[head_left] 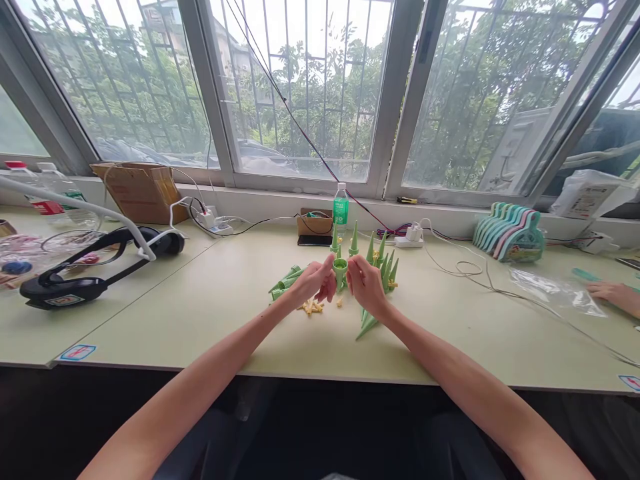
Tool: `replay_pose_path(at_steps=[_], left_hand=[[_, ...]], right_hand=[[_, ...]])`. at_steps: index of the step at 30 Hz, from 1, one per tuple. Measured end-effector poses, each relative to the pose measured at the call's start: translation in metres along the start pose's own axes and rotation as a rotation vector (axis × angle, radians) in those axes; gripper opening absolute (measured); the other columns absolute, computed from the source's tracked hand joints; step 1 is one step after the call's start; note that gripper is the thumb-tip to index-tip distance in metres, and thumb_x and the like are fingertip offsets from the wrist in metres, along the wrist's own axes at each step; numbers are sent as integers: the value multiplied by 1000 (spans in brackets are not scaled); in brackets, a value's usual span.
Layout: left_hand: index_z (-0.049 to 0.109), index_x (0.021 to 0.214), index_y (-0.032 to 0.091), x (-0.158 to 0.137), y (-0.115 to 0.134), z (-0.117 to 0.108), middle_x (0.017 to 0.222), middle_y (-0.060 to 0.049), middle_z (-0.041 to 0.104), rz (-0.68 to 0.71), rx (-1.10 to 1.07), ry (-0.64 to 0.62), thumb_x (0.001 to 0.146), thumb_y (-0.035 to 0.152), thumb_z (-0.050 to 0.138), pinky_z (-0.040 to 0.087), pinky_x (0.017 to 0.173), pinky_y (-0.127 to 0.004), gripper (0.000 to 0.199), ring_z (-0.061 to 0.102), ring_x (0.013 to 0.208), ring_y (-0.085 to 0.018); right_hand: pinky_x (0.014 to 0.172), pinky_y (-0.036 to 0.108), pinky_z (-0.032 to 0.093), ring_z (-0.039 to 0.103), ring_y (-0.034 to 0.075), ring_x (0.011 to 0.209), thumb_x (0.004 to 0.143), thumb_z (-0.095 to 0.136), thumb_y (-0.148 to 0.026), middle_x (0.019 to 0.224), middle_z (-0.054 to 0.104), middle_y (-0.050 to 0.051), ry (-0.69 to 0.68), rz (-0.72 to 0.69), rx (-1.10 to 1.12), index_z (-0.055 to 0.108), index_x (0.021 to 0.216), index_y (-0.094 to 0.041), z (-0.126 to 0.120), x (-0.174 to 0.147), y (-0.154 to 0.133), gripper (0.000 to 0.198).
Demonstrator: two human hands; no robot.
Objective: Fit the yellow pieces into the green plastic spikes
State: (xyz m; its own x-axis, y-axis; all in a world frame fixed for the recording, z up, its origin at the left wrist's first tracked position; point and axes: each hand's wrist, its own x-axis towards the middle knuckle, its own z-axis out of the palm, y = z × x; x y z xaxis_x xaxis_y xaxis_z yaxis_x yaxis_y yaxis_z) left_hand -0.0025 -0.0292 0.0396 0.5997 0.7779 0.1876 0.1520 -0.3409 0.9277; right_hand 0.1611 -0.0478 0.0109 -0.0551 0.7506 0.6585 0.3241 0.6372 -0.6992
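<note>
A green plastic cone piece point(341, 268) is held between my two hands, its round open end facing up toward me. My left hand point(317, 280) grips its left side with the thumb raised along the rim. At its right side, the curled fingers of my right hand point(366, 285) press against it. Small yellow plastic pieces point(312, 307) lie in a pile below my left hand. Several green pointed cones point(385, 263) stand behind and beside my right hand. Another green cone point(369, 325) lies flat below it. Green cone parts point(285, 283) lie to the left.
A green-labelled bottle point(341, 208) and a dark phone point(315, 240) stand at the back. A black headset point(100, 267) lies left; a cardboard box point(140, 192) is behind it. Hangers point(510, 233), a cable point(493, 287), a plastic bag point(557, 290) and another person's hand point(613, 293) are right.
</note>
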Motion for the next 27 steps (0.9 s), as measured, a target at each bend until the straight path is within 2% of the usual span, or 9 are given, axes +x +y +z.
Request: replay_pose_path(at_steps=[8,12,15,21,27], left_hand=[[51,38,14,1,-3,-1,37,-7,52,4,1,-20,91,70,21,30,37,-21,82,33,29,-5],[63,54,11,0,-1,-2,41,-8,56,-30,3,-47,90,72,18,27,36,-21,85,33,28,-6],[67,64,9,0,0,-3,45,-9,60,-36,19,-42,91,71,20,27,37,-22,83,31,29,-5],[70,73,6,0,0,-4,46,-8,61,-16,20,-11,92,68,26,26,40,-22,78,29,32,-5],[70,71,6,-1,0,-4,46,-7,60,21,14,12,93,65,30,26,40,-21,75,30,33,-5]], right_hand=[[47,20,34,42,9,46,99,35,-47,57,46,-4,23,-65,-29,42,77,-22,0,0,0,35],[47,20,35,43,9,47,99,36,-46,59,47,-3,31,-67,-41,44,78,-21,-1,1,3,34],[48,20,35,43,9,48,99,36,-46,60,47,-3,16,-67,-40,45,78,-21,-2,2,7,34],[48,20,36,43,8,48,100,35,-44,62,47,-3,-11,-70,-40,46,81,-21,-4,3,9,31],[49,20,35,42,9,47,99,36,-43,60,46,-4,-15,-75,-43,47,82,-21,-3,3,8,30]])
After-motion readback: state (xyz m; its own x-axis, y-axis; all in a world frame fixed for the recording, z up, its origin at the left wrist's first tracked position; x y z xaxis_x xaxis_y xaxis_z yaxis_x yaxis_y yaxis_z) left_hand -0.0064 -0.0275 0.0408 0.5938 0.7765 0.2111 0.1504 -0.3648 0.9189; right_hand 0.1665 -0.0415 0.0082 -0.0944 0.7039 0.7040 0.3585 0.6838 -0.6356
